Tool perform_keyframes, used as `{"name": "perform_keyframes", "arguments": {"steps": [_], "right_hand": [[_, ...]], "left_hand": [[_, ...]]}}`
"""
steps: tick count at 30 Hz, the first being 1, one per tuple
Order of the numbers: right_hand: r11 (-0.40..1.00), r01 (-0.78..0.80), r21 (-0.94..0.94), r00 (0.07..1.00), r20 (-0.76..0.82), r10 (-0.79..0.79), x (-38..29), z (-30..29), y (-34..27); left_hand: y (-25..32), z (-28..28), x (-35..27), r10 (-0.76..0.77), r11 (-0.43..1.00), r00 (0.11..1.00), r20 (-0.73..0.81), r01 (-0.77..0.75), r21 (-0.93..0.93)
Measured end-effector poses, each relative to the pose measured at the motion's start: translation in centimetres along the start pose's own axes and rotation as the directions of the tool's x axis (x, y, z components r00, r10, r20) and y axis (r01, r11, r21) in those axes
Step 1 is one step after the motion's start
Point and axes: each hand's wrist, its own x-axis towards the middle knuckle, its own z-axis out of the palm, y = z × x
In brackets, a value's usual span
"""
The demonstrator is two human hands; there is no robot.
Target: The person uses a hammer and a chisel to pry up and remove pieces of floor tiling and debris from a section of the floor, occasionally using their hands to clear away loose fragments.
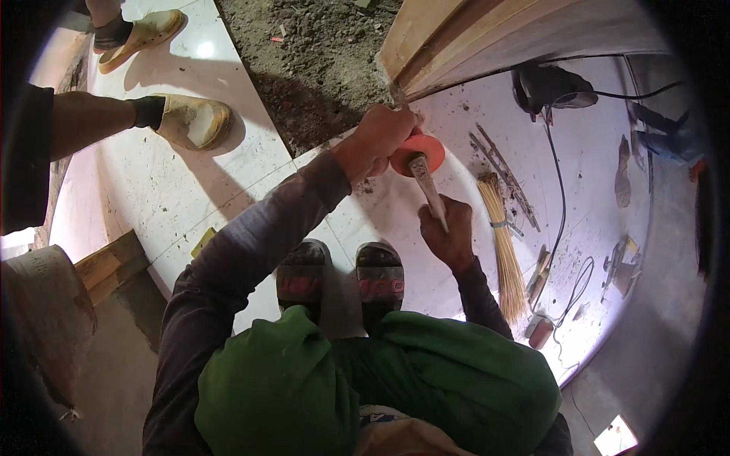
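My left hand (382, 137) is closed around a chisel with a round orange hand guard (433, 151). The chisel's metal end (399, 97) reaches the foot of a wooden door frame (433, 34), beside a patch of bare soil and rubble (319, 74). My right hand (450, 233) grips a grey, tapered tool (428, 185), possibly a hammer; its wide end is at the face of the guard. Whether it touches the chisel's head is hidden. Crumbs of debris lie on the white floor tiles (365, 222) below my hands.
Right of my hand lie a stick broom (505, 251), thin dirty strips (505, 171), a black cable (559, 171) and a dark object (556, 88). Another person's clog-shod foot (197, 122) stands on the left. Wooden boards (111, 265) are at the lower left.
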Motion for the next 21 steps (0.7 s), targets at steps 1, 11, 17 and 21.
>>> {"name": "perform_keyframes", "arguments": {"steps": [1, 11, 17, 21], "right_hand": [[0.999, -0.037, 0.002, 0.999, 0.031, 0.037, -0.2, 0.0, 0.0], [0.991, -0.132, -0.018, 0.986, 0.102, 0.133, -1.5, 0.9, 2.1], [0.969, -0.236, 0.076, 0.96, 0.172, 0.221, -5.2, 2.4, 2.4], [0.936, -0.321, 0.144, 0.935, 0.209, 0.288, -6.3, 3.9, 2.0]], "left_hand": [[-0.1, -0.1, -0.2, -0.014, 0.999, 0.999, 0.039, 0.016, -0.035], [-1.5, -3.0, -1.9, 0.337, 0.71, 0.888, 0.313, -0.458, 0.535], [1.9, -3.1, -6.4, 0.073, 0.944, 0.993, 0.089, -0.098, 0.315], [5.0, -3.7, -6.9, -0.052, 0.888, 0.984, 0.171, -0.033, 0.459]]}}
